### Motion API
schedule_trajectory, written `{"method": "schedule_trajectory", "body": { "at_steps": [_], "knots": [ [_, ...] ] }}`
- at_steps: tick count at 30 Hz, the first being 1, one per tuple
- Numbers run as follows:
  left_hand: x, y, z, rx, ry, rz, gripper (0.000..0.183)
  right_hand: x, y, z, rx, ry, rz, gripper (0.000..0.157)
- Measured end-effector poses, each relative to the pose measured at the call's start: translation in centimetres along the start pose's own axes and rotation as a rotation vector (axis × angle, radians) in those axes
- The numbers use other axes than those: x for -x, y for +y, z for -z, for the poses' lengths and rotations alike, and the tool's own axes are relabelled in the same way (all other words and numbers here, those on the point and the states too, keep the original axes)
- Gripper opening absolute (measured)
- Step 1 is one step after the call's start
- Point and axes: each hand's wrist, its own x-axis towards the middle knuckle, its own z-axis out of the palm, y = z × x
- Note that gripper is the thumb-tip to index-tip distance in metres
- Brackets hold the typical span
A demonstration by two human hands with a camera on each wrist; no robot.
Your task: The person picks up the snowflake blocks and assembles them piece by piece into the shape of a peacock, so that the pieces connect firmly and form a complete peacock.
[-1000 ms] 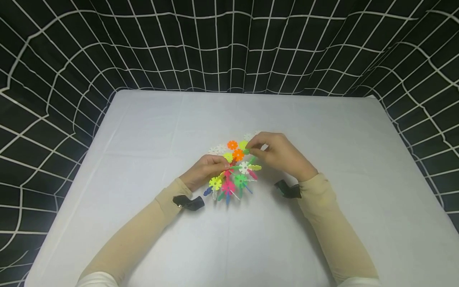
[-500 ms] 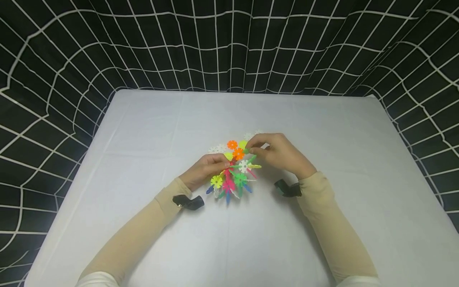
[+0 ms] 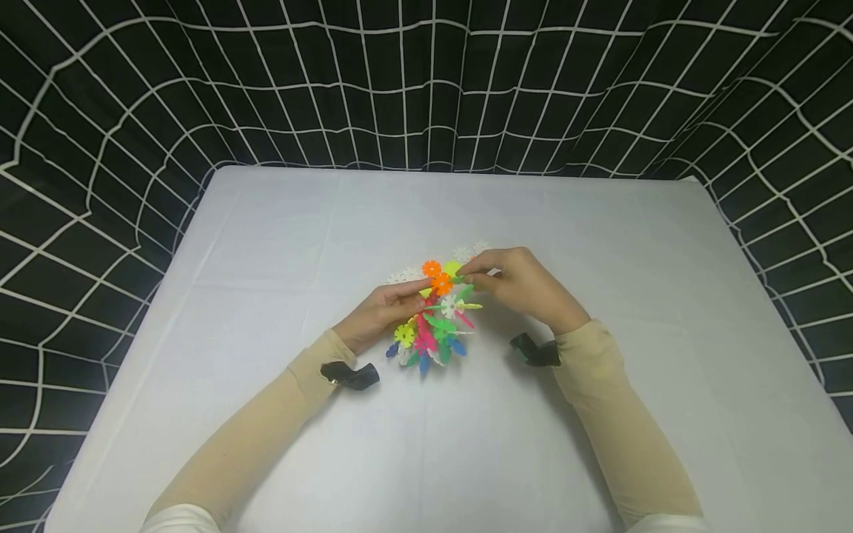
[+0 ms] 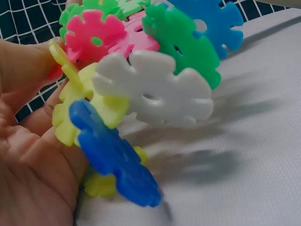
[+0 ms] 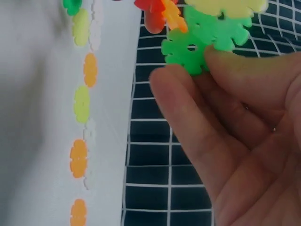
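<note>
In the head view my left hand (image 3: 383, 314) grips a cluster of joined snowflake discs (image 3: 424, 337) above the table, its index fingertip reaching to an orange disc (image 3: 442, 283). The cluster has pink, green, yellow, white and blue discs. In the left wrist view a white disc (image 4: 155, 89) and a blue disc (image 4: 115, 155) stick out beside the palm. My right hand (image 3: 516, 285) pinches a green snowflake disc (image 5: 186, 52) between thumb and fingers at the cluster's right side. It touches another green disc (image 5: 216, 30); whether they are slotted together I cannot tell.
Loose discs lie on the white table (image 3: 300, 244) behind the hands: white discs (image 3: 403, 276), an orange disc (image 3: 431, 267), a yellow disc (image 3: 452, 268) and more white discs (image 3: 462, 254) at the right. A black gridded curtain (image 3: 426, 81) surrounds the table.
The cluster has turned and shifted slightly up in my left hand. My left index finger has stretched out toward the orange disc. My right hand has barely moved, still pinching the green disc.
</note>
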Motion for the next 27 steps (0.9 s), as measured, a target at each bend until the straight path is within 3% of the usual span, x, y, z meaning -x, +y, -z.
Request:
{"method": "schedule_trajectory", "body": {
  "at_steps": [12,19,23,27],
  "knots": [
    [0.1,0.0,0.0,-0.034,0.043,-0.038,0.049,0.0,-0.6,-0.7,0.172,0.073,0.168,0.016],
    [-0.1,-0.2,0.1,-0.047,0.056,-0.040,0.049,-0.1,-0.4,-0.9,0.166,0.078,0.190,0.015],
    [-0.2,-0.2,0.0,-0.047,0.050,-0.040,0.049,-0.2,0.0,-0.7,0.127,0.063,0.146,0.015],
    [-0.2,-0.3,0.0,-0.043,0.057,-0.035,0.047,-0.5,0.6,-0.4,0.016,0.029,0.000,0.016]
  ]
}}
